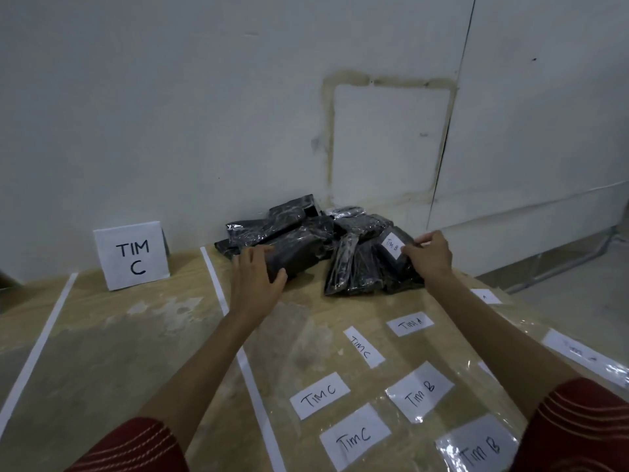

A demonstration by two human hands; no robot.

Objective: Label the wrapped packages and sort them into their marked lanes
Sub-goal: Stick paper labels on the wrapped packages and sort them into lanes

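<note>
A pile of black packages wrapped in clear film (pixel 299 229) lies against the wall at the back of the table. My left hand (pixel 257 279) grips the near end of one black package (pixel 296 260) on the left of the pile. My right hand (pixel 430 257) pinches the edge of a white "TIM B" label (pixel 391 245) stuck on a package (pixel 367 270) on the right of the pile. A standing white card marked "TIM C" (pixel 132 255) stands at the back of the left lane.
White tape strips (pixel 218 284) mark lanes on the wooden table. Several loose paper labels lie near me under clear film: "TIM C" (pixel 320 395), "TIM B" (pixel 420 391), "TIM A" (pixel 410 323). The table's right edge drops to the floor.
</note>
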